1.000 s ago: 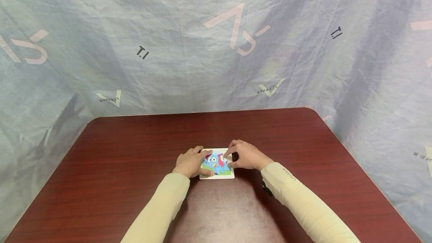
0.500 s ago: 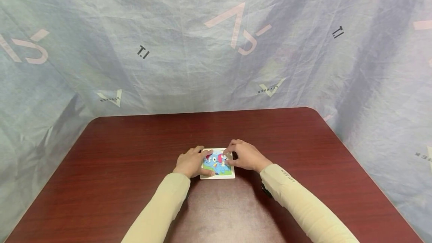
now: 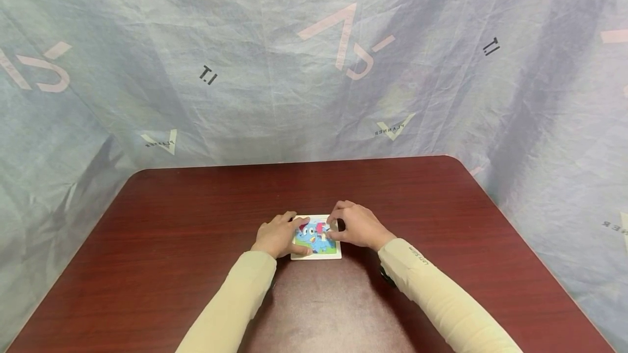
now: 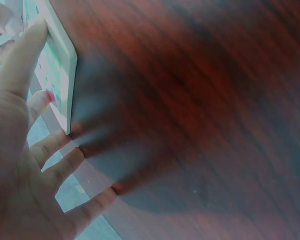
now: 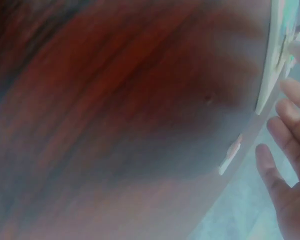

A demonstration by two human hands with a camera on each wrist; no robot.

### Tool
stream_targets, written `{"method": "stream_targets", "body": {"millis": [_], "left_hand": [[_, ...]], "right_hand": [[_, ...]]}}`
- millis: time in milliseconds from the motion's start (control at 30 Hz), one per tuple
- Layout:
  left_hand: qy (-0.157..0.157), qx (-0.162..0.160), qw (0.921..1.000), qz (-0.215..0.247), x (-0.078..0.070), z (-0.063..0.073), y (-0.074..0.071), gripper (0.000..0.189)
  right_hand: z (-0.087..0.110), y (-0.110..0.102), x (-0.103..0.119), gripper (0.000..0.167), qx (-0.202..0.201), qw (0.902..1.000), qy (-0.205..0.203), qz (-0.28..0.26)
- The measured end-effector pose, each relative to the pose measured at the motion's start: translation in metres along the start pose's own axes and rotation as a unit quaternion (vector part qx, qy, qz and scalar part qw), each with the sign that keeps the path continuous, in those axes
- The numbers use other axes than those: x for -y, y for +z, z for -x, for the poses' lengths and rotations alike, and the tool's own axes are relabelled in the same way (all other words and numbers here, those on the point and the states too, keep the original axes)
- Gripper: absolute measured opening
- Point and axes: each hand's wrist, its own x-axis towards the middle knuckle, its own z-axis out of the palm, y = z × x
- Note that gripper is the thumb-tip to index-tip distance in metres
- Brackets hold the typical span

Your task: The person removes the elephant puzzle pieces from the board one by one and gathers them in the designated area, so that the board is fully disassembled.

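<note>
A white-rimmed picture puzzle board point(image 3: 316, 257) with a blue cartoon elephant lies flat on the table. My left hand point(image 3: 277, 236) rests on its left side, fingers spread, with the thumb on the lower left and the index finger on the upper left. In the left wrist view, the other fingers point(image 4: 97, 202) reach the tabletop beyond the board. My right hand point(image 3: 358, 225) pinches a small puzzle piece point(image 5: 282, 59) between thumb and index finger over the board's right part. The fingers partly hide this piece, and whether it lies flat cannot be told.
Another loose puzzle piece point(image 5: 231, 155) lies on the table beside the board in the right wrist view; the right hand hides it in the head view. The dark red wooden table point(image 3: 206, 206) ends at a grey printed curtain point(image 3: 275, 97).
My right thumb has come left and slightly up, nearer the index finger, and the pinched piece has shifted a little on the board. The left hand and the board stay in place.
</note>
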Motion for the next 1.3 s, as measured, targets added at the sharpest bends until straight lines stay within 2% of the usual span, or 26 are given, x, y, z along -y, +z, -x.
{"method": "stream_targets", "body": {"millis": [200,333,533,833,1300], "left_hand": [[-0.003,0.002,1.0000,0.003,0.000,0.000,-0.001,0.078],[-0.007,0.005,0.9999,0.006,0.000,-0.002,0.000,0.078],[-0.007,0.011,0.9999,0.006,0.000,-0.002,0.002,0.079],[-0.008,0.012,0.9999,0.006,0.001,-0.003,0.003,0.080],[-0.008,0.001,1.0000,0.004,0.001,-0.004,0.005,0.080]], "right_hand": [[0.003,-0.002,0.003,0.024,0.036,0.9993,-0.005,-0.006],[0.004,-0.001,0.003,0.029,0.037,0.9992,-0.004,-0.018],[0.004,0.001,0.002,0.026,0.029,0.9981,-0.005,-0.055],[0.007,-0.001,-0.001,0.026,0.013,0.9984,-0.013,-0.054],[0.017,-0.023,-0.023,0.029,-0.035,0.9962,-0.013,-0.079]]}}
